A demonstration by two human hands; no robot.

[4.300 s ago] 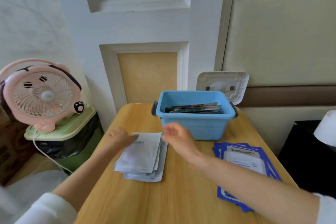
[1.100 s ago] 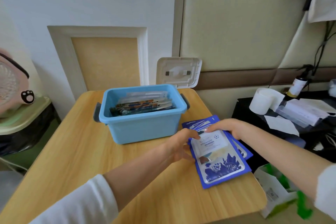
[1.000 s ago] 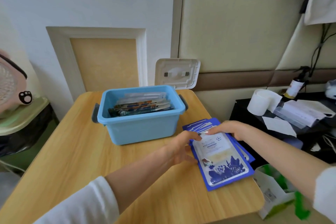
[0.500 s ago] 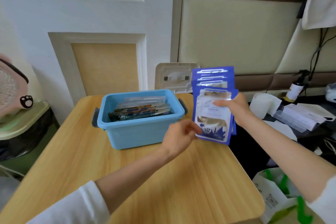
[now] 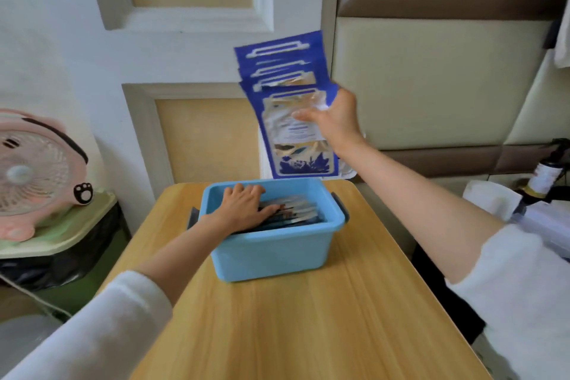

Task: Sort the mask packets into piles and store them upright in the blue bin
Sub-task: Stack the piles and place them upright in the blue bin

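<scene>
Head view | held blue mask packets [image 5: 296, 133] upright above blue bin [image 5: 271, 253], pinched in right hand [image 5: 334, 120] | pressed stored packets [image 5: 297, 214] aside with flat left hand [image 5: 243, 210], seemingly to clear a slot

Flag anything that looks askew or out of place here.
The blue packets in the right hand are fanned and tilted, not squared up, above the blue bin. Inside it, the stored packets lean over under the left hand rather than standing upright.
</scene>
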